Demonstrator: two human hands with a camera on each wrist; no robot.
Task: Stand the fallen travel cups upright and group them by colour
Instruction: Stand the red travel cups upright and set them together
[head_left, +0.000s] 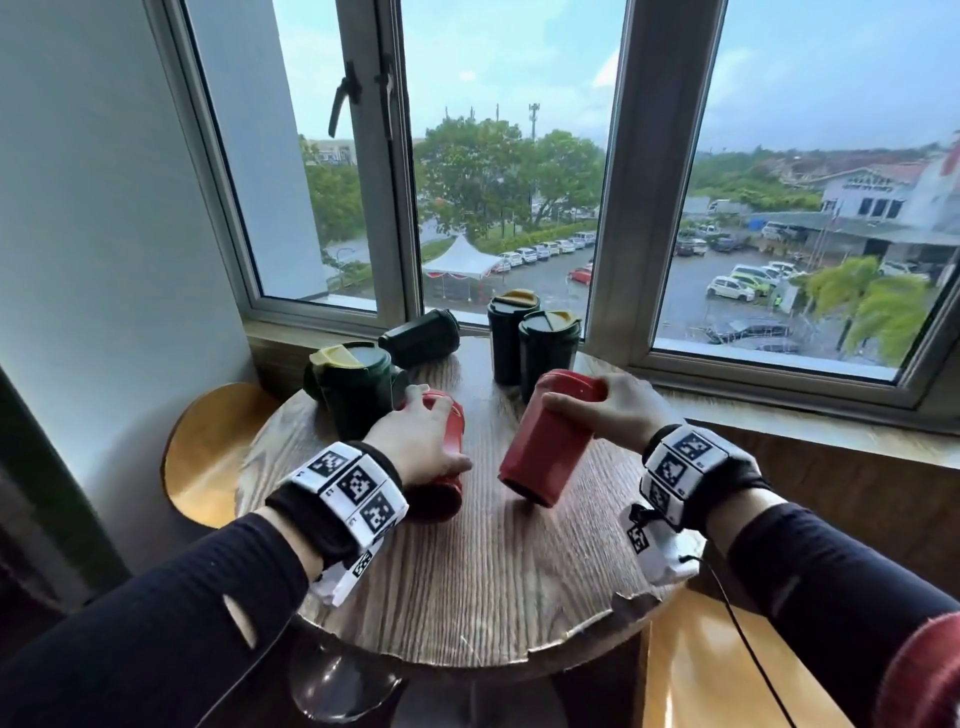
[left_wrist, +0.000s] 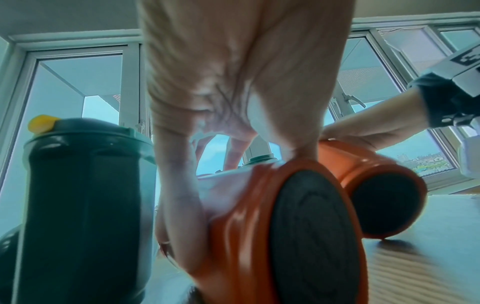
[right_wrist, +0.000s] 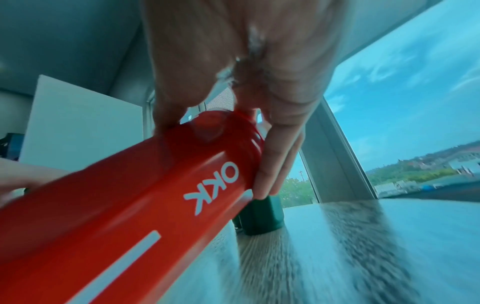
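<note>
Two red travel cups are on the round wooden table (head_left: 493, 597). One red cup (head_left: 449, 415) (left_wrist: 298, 226) lies on its side, and my left hand (head_left: 436, 431) (left_wrist: 233, 115) curls over it from above. My right hand (head_left: 587, 400) (right_wrist: 246, 72) grips the lid end of the other red cup (head_left: 550, 441) (right_wrist: 130, 205), which is tilted with its base edge on the table. Three dark green cups stand upright: one at the left (head_left: 358, 389) (left_wrist: 85, 205) and a pair at the back (head_left: 511, 332) (head_left: 548, 353). Another green cup (head_left: 421, 338) lies fallen near the window sill.
The window frame and sill (head_left: 779, 421) run close behind the table. A yellow wooden stool (head_left: 208, 452) stands at the left and a wooden seat (head_left: 727, 670) at the lower right. The table's front edge (head_left: 597, 629) is chipped. A thin black cable (head_left: 748, 644) hangs from my right wrist.
</note>
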